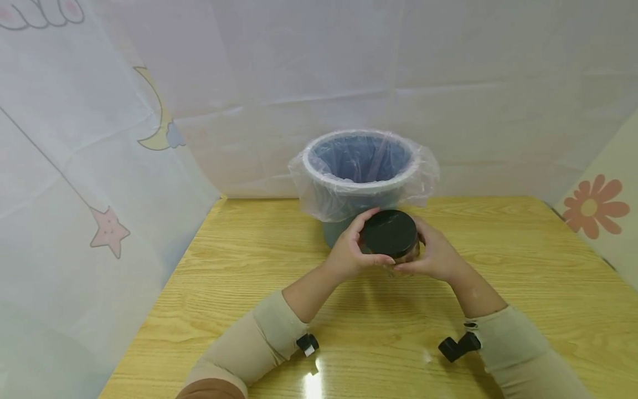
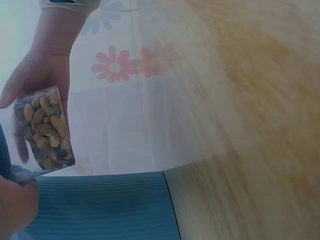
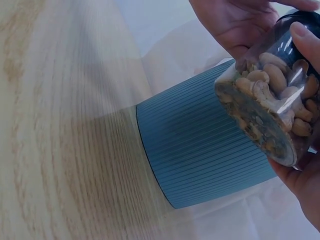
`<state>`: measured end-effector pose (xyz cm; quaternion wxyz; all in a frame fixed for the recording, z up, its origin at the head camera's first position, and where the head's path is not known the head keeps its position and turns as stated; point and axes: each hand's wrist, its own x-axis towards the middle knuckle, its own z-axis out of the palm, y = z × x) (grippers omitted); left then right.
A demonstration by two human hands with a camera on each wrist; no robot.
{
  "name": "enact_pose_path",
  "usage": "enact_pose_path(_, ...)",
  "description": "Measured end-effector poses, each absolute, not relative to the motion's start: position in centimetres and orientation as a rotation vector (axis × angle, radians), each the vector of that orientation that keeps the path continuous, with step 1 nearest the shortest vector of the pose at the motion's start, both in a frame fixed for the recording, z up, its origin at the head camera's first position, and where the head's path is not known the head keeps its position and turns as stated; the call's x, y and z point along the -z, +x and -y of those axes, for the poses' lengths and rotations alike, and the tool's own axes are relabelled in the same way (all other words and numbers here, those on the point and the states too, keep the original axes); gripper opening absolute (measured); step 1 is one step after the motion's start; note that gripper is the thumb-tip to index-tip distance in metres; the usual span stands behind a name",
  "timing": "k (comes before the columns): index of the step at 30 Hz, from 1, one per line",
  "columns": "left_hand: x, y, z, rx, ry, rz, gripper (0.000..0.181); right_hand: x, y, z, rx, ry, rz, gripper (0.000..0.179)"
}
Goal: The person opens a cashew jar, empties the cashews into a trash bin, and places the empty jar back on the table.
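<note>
Both hands hold a clear jar of nuts with a black lid (image 1: 389, 233) in front of the bin. On the left side, my left hand (image 1: 350, 250) curls its fingers and thumb around the lid's edge. My right hand (image 1: 436, 253) grips the jar's clear body from the right. The right wrist view shows the jar (image 3: 272, 95) raised off the table, its bottom visible. Through the wall of the jar (image 2: 46, 131), the left wrist view shows cashews and other nuts.
Just behind the hands stands a blue ribbed bin (image 3: 200, 145) with a white rim (image 1: 356, 184). A clear plastic liner (image 1: 423, 172) hangs over that rim. Below is a wood-grain table (image 1: 239, 266), bordered by pale printed sheets (image 1: 299, 66) at the back and sides.
</note>
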<state>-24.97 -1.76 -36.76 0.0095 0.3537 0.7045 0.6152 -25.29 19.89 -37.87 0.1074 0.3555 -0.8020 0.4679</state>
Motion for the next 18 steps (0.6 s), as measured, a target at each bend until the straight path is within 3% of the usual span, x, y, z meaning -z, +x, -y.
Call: enact_pose_path(18,34.5,-24.6,3.9,-1.852,1.262,-1.98,0.093,37.1,-25.2,-19.9,-1.522,1.246,2.283,0.098)
